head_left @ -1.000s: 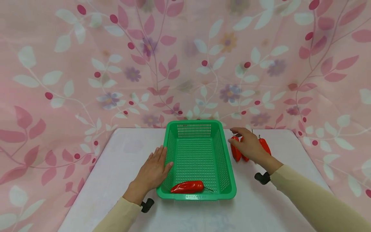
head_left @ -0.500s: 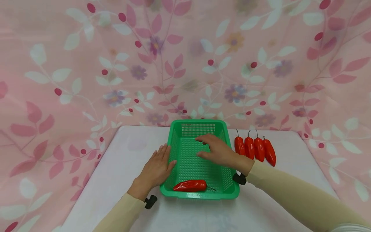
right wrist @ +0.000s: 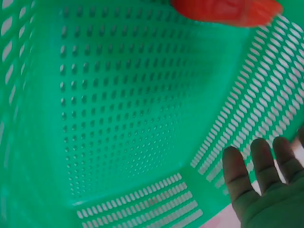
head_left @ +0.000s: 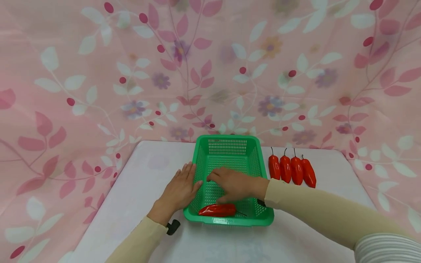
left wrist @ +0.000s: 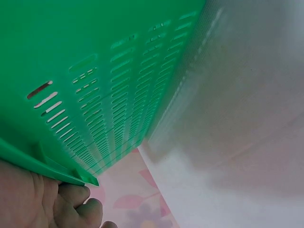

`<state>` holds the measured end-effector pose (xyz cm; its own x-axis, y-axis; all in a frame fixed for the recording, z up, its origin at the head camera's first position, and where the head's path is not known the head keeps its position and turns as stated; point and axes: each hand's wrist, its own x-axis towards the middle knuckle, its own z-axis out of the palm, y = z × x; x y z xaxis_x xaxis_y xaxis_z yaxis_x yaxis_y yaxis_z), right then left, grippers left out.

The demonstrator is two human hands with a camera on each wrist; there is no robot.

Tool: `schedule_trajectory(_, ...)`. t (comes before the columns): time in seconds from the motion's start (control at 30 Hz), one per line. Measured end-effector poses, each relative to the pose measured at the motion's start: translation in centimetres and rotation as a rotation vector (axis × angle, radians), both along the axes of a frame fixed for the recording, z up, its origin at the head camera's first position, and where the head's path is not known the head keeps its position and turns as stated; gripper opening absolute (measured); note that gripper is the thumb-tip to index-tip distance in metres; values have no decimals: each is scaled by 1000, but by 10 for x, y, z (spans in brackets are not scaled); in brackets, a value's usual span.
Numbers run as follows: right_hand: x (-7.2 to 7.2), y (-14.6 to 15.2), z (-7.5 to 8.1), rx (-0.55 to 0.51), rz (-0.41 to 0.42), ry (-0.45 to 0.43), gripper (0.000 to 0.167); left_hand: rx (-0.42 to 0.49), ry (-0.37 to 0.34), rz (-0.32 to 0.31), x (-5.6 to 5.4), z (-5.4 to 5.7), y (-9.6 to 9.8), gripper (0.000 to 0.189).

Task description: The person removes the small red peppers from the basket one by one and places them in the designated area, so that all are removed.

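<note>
A green plastic basket [head_left: 265, 168] with slotted walls stands on the table. Inside, along its front wall, lies one red pepper [head_left: 217, 210] with a thin dark stem pointing right. My left hand [head_left: 177, 190] rests on the basket's left rim, fingers extended; the left wrist view shows fingers [left wrist: 76, 209] under that rim. Reaching in over the right wall, my right hand [head_left: 235, 184] hovers above the basket floor, its thumb close to the pepper. Its fingers [right wrist: 263, 168] are spread with nothing between them. The same pepper [right wrist: 228, 10] shows at the top of the right wrist view.
Several red peppers [head_left: 285, 169] lie side by side on the white table [head_left: 158, 157], right of the basket, stems toward the back. Behind the table hangs a pink floral cloth [head_left: 210, 73]. My right sleeve [head_left: 315, 204] crosses in front of the peppers.
My right hand has left the peppers on the right and moved left into the basket, then down toward the pepper at its front. My left hand stays at the rim. The view has shifted slightly.
</note>
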<state>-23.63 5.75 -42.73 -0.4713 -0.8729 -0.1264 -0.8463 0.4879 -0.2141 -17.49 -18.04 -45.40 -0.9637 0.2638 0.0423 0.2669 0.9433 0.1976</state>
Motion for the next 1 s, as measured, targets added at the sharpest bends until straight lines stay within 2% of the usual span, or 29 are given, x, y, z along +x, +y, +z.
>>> schedule_trajectory(0.1,4,-6,-9,93,97,75,81,-1,3,-5,0,-1,1,76)
schedule_trajectory(0.27,12,-14,-24,223,242,251,77,-8,2,-8,-1,-1,1,76)
schedule_trajectory(0.37,15,-18,-29,262,280,328,76,-4,6,-7,0,-1,1,76)
schedule_trajectory(0.53,11,-21,-33,274,254,353,75,5,1,-3,1,1,1,75)
schedule_trajectory(0.7,-3,-19,-36,290,164,389,72,1,5,2,1,1,1,75)
schedule_trajectory(0.8,-10,-17,-36,310,132,382,73,-2,6,5,1,1,1,75)
schedule_trajectory(1.0,-10,-16,-31,286,191,371,68,-1,-7,10,0,1,1,76)
